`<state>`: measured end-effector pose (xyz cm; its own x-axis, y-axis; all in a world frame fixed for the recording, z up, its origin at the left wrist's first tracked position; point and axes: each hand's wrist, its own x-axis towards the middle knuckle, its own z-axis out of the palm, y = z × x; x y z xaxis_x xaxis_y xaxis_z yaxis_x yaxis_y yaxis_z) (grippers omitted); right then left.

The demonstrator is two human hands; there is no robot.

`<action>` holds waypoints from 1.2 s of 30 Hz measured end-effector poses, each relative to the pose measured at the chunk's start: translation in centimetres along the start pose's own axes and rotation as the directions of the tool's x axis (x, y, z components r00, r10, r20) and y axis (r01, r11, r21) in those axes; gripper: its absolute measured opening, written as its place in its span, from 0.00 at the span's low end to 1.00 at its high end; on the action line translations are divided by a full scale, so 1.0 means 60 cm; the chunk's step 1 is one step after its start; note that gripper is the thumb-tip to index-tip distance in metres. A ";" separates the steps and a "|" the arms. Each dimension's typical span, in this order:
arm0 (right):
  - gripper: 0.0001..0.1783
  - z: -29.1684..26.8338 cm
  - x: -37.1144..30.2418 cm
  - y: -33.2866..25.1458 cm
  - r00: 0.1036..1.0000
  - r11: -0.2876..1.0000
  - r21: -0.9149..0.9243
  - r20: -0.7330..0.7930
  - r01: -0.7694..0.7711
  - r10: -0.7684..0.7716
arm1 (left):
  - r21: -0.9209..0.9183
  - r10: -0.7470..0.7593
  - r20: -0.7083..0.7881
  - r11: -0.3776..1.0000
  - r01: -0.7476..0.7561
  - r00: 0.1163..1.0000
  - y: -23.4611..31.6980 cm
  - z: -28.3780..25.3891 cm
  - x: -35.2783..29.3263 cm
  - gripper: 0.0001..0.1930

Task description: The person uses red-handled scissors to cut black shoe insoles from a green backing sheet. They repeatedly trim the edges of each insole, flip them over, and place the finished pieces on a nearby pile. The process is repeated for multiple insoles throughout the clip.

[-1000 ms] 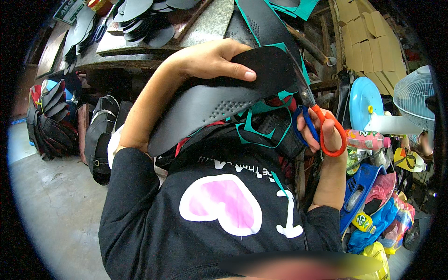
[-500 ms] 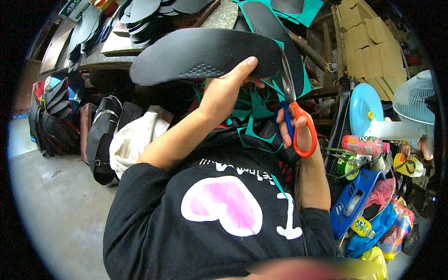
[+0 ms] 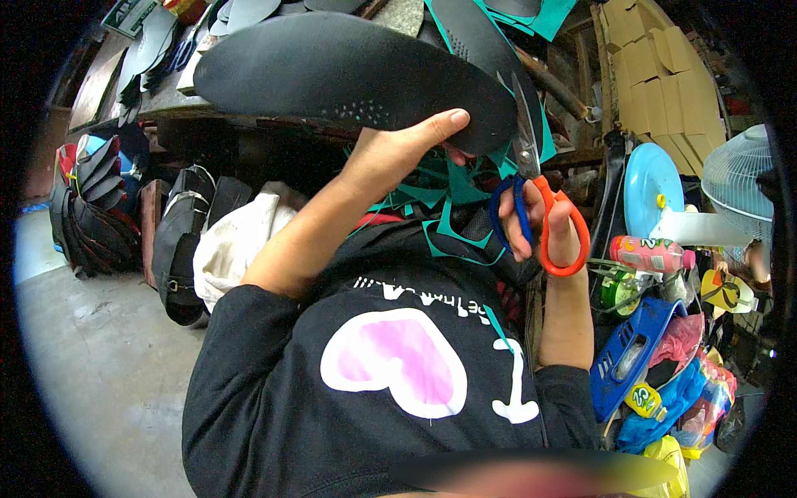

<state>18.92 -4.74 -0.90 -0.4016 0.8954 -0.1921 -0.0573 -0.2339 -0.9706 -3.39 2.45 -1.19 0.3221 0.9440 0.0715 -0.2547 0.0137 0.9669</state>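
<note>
A black, curved shoe insole with a patch of small dots near its lower edge is held up in my left hand. My left thumb presses on its face near the right end, and the other fingers are mostly hidden behind it. My right hand is closed in the loops of a pair of scissors with one orange and one blue handle. The blades point upward, slightly apart, beside the insole's right end. Whether they touch its edge I cannot tell. Teal scraps hang below the insole.
Stacked insoles lie on the bench at the back left. Another black insole with a teal border lies behind the scissors. At the right are cardboard boxes, a fan, a pink bottle and a blue basket.
The insole has tilted, its left end going up and left and its right end lower. The scissors have shifted slightly right, and their handles have spread. A teal strip at the insole's right edge no longer shows.
</note>
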 end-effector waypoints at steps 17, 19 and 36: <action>0.45 -0.010 -0.018 0.018 0.998 0.999 0.000 0.040 -0.042 0.042 | 0.046 -0.109 0.083 0.993 0.106 0.991 0.035 -0.039 0.018 0.12; 0.46 -0.011 -0.014 0.025 0.997 0.998 -0.011 0.052 -0.060 0.060 | 0.048 -0.113 0.070 0.993 0.110 0.991 0.033 -0.045 0.016 0.12; 0.31 -0.068 -0.026 0.049 0.830 0.992 -0.031 -0.545 0.122 -0.119 | 0.663 0.099 0.127 0.732 -0.159 0.987 0.065 -0.142 -0.078 0.23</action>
<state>23.11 -5.28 -4.03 0.1712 0.9775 -0.1230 -0.0773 -0.1111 -0.9908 -13.65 0.88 0.17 0.4085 0.8911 0.1975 0.3667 -0.3584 0.8585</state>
